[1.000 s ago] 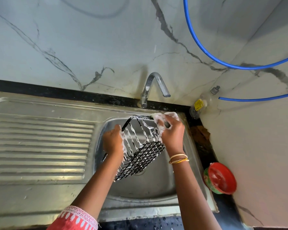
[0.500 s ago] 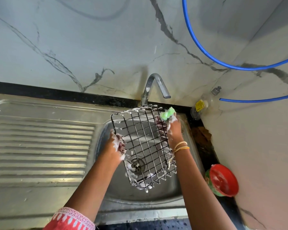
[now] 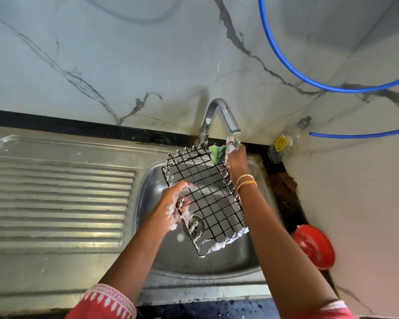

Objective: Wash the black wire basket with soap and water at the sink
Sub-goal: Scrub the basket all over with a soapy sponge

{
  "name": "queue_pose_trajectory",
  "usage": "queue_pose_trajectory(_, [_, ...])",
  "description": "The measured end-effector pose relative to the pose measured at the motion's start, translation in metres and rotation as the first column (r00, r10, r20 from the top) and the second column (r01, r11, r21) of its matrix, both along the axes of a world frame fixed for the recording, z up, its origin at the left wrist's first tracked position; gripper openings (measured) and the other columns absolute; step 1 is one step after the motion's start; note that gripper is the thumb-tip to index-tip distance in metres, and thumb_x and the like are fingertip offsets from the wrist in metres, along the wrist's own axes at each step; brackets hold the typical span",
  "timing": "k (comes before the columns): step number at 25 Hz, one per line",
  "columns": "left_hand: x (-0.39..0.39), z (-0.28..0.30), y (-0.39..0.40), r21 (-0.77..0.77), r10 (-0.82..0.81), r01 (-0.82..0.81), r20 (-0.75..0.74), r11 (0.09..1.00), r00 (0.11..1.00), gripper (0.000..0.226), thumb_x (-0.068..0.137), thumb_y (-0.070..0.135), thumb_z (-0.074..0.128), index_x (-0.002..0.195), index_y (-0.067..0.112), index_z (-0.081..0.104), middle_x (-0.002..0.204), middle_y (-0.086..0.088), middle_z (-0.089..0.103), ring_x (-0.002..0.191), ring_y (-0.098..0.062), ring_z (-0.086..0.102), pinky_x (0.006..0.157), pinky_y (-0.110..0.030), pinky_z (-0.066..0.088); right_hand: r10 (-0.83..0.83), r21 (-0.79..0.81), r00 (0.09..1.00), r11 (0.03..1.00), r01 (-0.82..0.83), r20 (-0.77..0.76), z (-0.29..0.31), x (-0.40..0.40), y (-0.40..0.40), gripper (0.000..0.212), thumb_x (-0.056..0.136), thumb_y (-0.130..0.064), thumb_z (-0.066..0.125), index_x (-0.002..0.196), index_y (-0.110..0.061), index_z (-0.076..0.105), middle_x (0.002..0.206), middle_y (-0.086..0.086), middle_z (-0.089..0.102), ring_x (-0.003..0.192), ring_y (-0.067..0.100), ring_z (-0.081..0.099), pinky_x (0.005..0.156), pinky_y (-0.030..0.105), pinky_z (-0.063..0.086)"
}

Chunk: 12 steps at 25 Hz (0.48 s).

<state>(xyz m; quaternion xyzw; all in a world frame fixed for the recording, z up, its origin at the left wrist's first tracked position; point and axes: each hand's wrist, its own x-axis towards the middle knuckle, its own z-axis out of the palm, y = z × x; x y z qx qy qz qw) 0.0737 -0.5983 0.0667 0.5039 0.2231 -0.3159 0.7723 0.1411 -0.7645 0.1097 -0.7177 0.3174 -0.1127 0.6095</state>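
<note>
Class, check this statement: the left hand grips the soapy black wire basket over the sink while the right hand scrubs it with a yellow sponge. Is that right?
Not quite. In the head view the sponge is green, not yellow. The left hand does grip the soapy black wire basket over the sink, and the right hand holds the sponge.

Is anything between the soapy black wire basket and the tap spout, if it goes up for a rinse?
Only the right hand, which grips a green sponge at the black wire basket's far rim, right beneath the chrome tap spout. Nothing else visible blocks it.
</note>
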Motion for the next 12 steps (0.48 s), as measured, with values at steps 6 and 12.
queue_pose_trajectory(6, [0.0, -0.007, 0.001, 0.042, -0.203, 0.2, 0.071, 0.979, 0.977, 0.086, 0.068, 0.026, 0.082, 0.134, 0.016, 0.028, 0.121, -0.014, 0.054, 0.09, -0.021, 0.06, 0.06, -0.03, 0.051, -0.084, -0.105, 0.996, 0.991, 0.087, 0.036, -0.006, -0.007, -0.014, 0.01, 0.098, -0.016, 0.041, 0.101, -0.012, 0.032, 0.078, 0.002, 0.046, 0.062, 0.017, 0.046, 0.054, 0.031, 0.041])
queue_pose_trajectory(12, [0.006, -0.007, -0.011, 0.248, -0.364, 0.342, 0.046, 0.906, 0.93, 0.102, 0.075, 0.027, 0.078, 0.148, 0.012, 0.009, 0.125, -0.016, 0.054, 0.086, -0.016, 0.055, 0.063, -0.035, 0.052, -0.127, -0.145, 0.991, 0.981, 0.13, 0.035, -0.003, -0.008, -0.011, 0.011, 0.098, -0.018, 0.04, 0.104, -0.012, 0.035, 0.088, 0.007, 0.051, 0.061, 0.012, 0.046, 0.049, 0.025, 0.038])
